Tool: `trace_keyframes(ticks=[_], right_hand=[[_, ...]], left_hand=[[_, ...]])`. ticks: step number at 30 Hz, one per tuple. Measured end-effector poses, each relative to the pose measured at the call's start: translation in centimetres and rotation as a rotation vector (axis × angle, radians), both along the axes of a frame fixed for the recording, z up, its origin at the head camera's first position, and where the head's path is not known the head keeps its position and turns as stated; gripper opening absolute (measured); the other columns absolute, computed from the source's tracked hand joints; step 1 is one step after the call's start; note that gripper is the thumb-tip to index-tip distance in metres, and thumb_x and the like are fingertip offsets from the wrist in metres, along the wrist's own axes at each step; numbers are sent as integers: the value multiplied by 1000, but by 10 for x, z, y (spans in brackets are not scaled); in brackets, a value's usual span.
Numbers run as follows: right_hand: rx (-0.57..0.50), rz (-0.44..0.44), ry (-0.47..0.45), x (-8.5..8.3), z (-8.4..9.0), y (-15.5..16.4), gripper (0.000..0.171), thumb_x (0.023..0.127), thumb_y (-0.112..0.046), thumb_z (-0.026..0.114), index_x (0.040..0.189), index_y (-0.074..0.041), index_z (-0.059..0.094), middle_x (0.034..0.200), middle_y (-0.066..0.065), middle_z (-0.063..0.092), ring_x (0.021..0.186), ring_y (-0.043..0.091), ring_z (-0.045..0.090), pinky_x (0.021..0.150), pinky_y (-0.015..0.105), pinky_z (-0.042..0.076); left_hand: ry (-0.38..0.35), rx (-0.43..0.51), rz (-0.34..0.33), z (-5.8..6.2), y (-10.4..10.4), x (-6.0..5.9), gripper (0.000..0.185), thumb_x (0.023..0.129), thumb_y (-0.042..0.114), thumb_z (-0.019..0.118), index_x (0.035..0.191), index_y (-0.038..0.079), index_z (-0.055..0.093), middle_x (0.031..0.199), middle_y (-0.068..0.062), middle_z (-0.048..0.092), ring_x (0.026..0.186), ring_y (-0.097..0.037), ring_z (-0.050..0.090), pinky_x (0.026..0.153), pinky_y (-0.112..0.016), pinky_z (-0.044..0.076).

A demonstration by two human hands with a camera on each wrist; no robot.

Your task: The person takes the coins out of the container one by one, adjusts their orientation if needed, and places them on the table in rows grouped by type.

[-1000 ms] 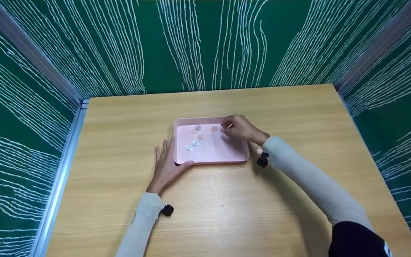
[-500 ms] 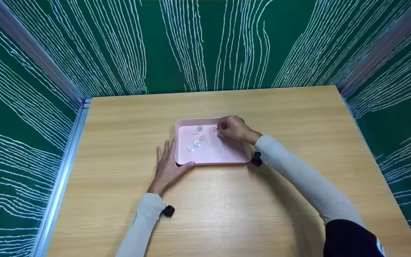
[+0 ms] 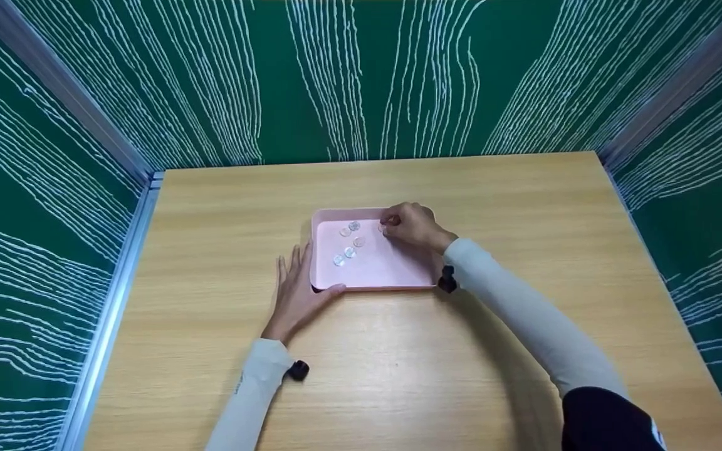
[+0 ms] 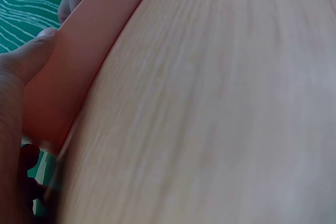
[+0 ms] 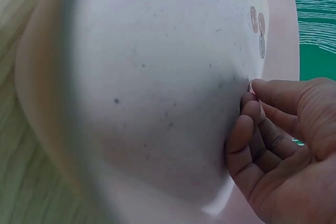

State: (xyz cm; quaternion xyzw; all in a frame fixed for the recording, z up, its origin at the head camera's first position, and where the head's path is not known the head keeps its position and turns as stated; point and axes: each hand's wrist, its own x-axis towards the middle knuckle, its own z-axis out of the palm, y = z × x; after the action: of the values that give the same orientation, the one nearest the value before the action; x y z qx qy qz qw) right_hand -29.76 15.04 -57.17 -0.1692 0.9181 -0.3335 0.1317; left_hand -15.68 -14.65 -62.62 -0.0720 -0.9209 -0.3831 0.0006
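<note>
Fingers [image 3: 392, 220] of our right hand [image 3: 412, 227] curl down onto a coin [image 3: 382, 228] at the pink tray's [image 3: 386, 275] 1 o'clock corner, seemingly pinching it; grip partly hidden. Left hand [image 3: 295, 293] lies flat, thumb pressing the tray's 7 o'clock corner. Remaining coins [image 3: 350, 240] lie toward 9 o'clock of our right fingertips.
</note>
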Motion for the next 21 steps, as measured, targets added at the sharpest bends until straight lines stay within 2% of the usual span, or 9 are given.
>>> trace_keyframes(ticks=[4,12,18,21], right_hand=[[2,-3,20,-1,-4,1,25,102,-14,81,126,-7,82,117,10,81,97,24,68,91,39,59],[29,-14,26,1,-6,1,23,101,-13,82,123,-7,81,112,9,80,96,24,69,91,39,58],[0,36,-9,5,-3,-1,16,97,-6,83,110,-2,76,97,10,72,86,23,62,75,33,50],[-33,60,-46,8,-2,-2,14,97,-2,82,107,-1,73,95,10,68,86,23,61,72,31,49]], left_hand=[[20,-1,-4,2,0,1,127,86,70,83,178,14,17,181,-21,19,170,-37,7,135,-52,-16],[18,-13,-1,1,0,1,128,86,73,82,178,14,16,181,-22,18,170,-38,8,135,-54,-16],[20,-12,4,2,1,1,127,86,70,83,178,15,16,182,-21,17,170,-38,8,135,-53,-15],[-6,-5,17,2,0,2,127,86,71,83,179,18,14,182,-20,14,171,-37,4,135,-53,-16]])
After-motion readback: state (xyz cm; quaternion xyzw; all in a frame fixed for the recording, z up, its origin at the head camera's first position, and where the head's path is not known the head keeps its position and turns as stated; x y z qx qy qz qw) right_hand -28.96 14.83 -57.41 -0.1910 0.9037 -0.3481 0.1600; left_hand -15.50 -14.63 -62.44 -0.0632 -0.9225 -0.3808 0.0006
